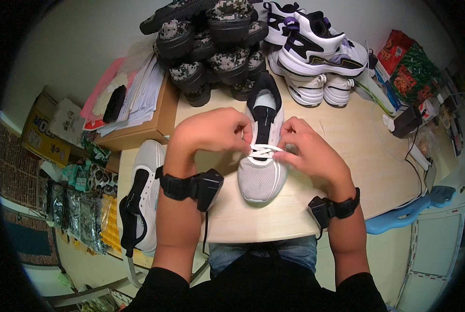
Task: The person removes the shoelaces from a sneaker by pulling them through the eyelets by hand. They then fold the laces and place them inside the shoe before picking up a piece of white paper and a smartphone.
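Note:
A light grey mesh sneaker point(260, 181) with a black tongue and collar lies in front of me on the wooden table, its toe towards me. White shoelace point(264, 148) crosses its lowest eyelets, and the upper part of the tongue shows no lace over it. My left hand point(222, 130) pinches the lace at the left edge of the shoe. Thumb and fingers of my right hand point(304, 146) close on the lace at the right edge. Each wrist wears a black strap with a box. A matching sneaker point(146, 195) lies at the table's left edge, beside my left forearm.
Camouflage shoes point(226, 62) are piled at the back. White and black sneakers point(314, 50) are stacked right of them. A cardboard box point(154, 126) with papers stands at the left. A black power adapter point(408, 121) with cables and a blue plastic object point(404, 214) are at the right.

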Demonstrator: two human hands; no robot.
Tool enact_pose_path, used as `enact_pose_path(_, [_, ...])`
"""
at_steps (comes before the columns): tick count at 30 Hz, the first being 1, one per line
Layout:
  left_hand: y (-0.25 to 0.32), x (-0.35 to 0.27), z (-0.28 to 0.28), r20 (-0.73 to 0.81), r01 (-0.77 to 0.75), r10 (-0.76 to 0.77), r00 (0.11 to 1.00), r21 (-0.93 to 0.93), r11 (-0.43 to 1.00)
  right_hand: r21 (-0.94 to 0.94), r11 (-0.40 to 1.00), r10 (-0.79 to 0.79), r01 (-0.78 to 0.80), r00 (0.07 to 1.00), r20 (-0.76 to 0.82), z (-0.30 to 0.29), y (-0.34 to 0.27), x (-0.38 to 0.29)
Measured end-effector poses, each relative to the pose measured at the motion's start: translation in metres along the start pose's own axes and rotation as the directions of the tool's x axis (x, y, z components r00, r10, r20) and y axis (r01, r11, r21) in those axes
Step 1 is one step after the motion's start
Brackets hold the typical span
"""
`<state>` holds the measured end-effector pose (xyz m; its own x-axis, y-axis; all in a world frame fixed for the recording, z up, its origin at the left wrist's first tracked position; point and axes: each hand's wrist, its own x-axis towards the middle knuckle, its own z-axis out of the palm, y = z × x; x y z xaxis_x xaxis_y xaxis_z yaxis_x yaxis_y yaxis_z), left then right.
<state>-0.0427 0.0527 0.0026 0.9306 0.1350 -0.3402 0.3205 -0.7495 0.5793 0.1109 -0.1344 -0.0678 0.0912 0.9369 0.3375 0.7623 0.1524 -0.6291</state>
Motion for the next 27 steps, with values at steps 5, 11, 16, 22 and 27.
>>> enact_pose_path(5, [-0.002,0.006,-0.001,-0.422,-0.329,0.179,0.889,-0.314,0.891,0.437,0.797,0.326,-0.416,0.907,0.268,-0.017,-0.004,0.008])
enact_pose_path(11, [-0.018,0.046,0.017,-0.605,-0.364,0.160,0.780,-0.230,0.903,-0.093,0.994,0.034,-0.053,0.978,-0.205,-0.001,-0.001,0.052])
enact_pose_path(16, [-0.029,0.058,0.021,-0.675,-0.328,0.283,0.681,0.065,0.943,-0.103,0.982,0.135,-0.159,0.969,-0.208,-0.002,0.009,0.061])
enact_pose_path(22, [-0.031,0.050,0.023,-0.469,-0.208,0.253,0.846,0.146,0.967,-0.186,0.982,-0.082,0.005,0.909,-0.408,-0.004,-0.003,0.049])
enact_pose_path(27, [-0.026,0.054,0.022,-0.513,-0.163,0.172,0.841,0.062,0.985,0.022,1.000,-0.019,0.019,1.000,0.020,0.005,-0.022,0.015])
